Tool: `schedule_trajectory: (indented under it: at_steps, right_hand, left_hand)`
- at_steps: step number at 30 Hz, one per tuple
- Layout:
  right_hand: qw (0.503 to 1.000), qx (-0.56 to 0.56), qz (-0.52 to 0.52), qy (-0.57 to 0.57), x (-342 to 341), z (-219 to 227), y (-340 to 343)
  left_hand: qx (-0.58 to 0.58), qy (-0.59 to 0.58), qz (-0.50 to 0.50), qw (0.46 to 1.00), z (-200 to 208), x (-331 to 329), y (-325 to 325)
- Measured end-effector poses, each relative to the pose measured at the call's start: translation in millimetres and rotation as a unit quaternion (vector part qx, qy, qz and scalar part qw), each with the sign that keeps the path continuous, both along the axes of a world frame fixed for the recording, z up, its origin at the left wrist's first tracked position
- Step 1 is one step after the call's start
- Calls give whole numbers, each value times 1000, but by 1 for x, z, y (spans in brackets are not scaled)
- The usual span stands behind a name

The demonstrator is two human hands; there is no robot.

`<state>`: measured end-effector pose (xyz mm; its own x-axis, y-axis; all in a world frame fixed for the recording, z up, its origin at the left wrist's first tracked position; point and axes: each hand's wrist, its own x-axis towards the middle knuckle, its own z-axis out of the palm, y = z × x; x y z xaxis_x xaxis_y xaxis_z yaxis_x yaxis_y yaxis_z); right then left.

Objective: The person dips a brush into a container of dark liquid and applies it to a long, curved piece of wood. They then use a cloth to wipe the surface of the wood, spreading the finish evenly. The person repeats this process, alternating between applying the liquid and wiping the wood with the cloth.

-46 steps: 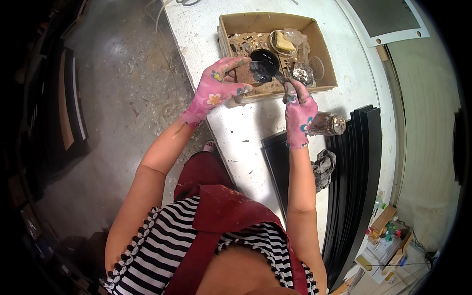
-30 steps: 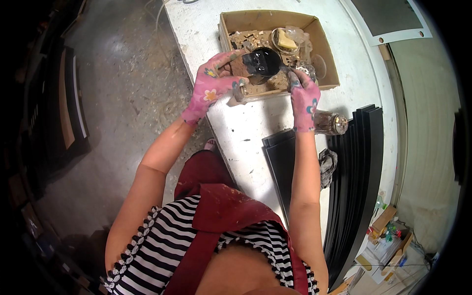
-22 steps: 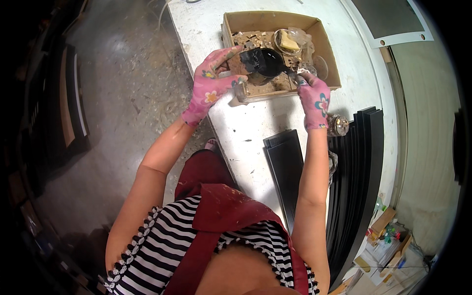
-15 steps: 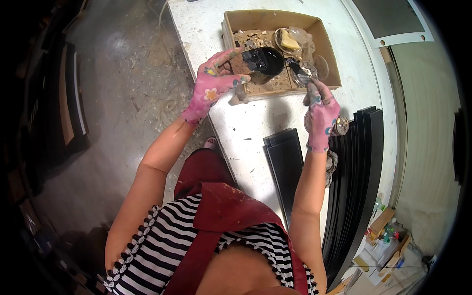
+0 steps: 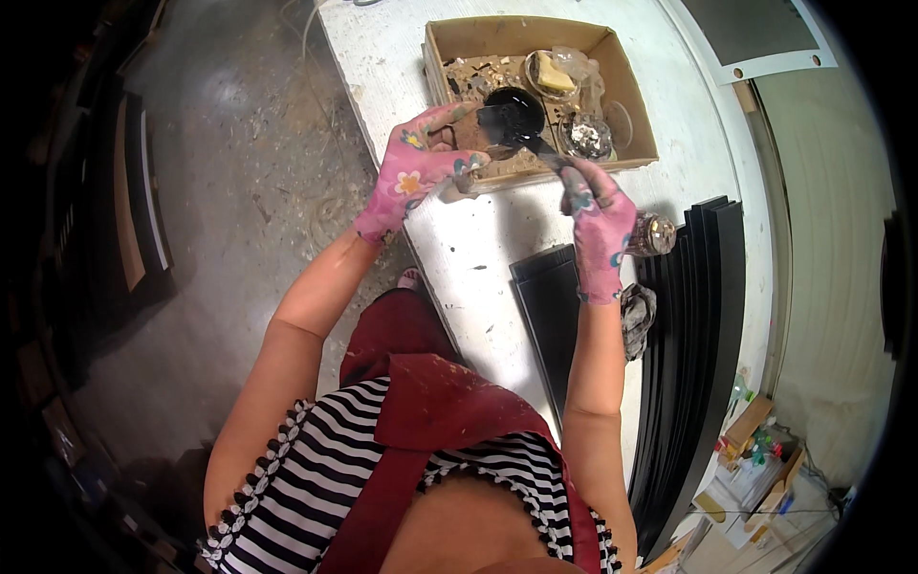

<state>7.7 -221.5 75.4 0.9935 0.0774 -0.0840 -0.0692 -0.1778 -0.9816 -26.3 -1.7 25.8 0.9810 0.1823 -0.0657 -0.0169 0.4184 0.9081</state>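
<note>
My left hand point(image 5: 411, 170), in a pink flowered glove, is closed around the side of a cup point(image 5: 516, 117) of glossy black paint, tilted over a cardboard box. My right hand point(image 5: 602, 225), gloved alike, grips what looks like a flat paintbrush point(image 5: 545, 151); its black tip reaches the cup's near rim. The fingers hide most of its handle. Inside the shallow cardboard box point(image 5: 631, 96) are a round tub with a yellowish sponge point(image 5: 552, 75), a crumpled clear plastic bag point(image 5: 585, 72) and a clear dish with whitish bits point(image 5: 585, 137).
Long black strips point(image 5: 693, 354) lie stacked along the right of the white table point(image 5: 459, 277). A shorter black board point(image 5: 545, 297) lies beside my right forearm. Near it are a glass jar point(image 5: 653, 234) and a crumpled grey rag point(image 5: 638, 320). Concrete floor point(image 5: 249, 143) stretches to the left.
My right hand has moved left, bringing the brush from above the clear dish to the cup's rim. My left hand stays nearly in place with the cup.
</note>
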Motion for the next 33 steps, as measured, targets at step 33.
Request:
schedule_trajectory:
  at_steps: [33]
  right_hand:
    - [926, -157, 45, -340, -16, -15, 18]
  left_hand:
    - [-101, 88, -85, 987, 16, -8, -11]
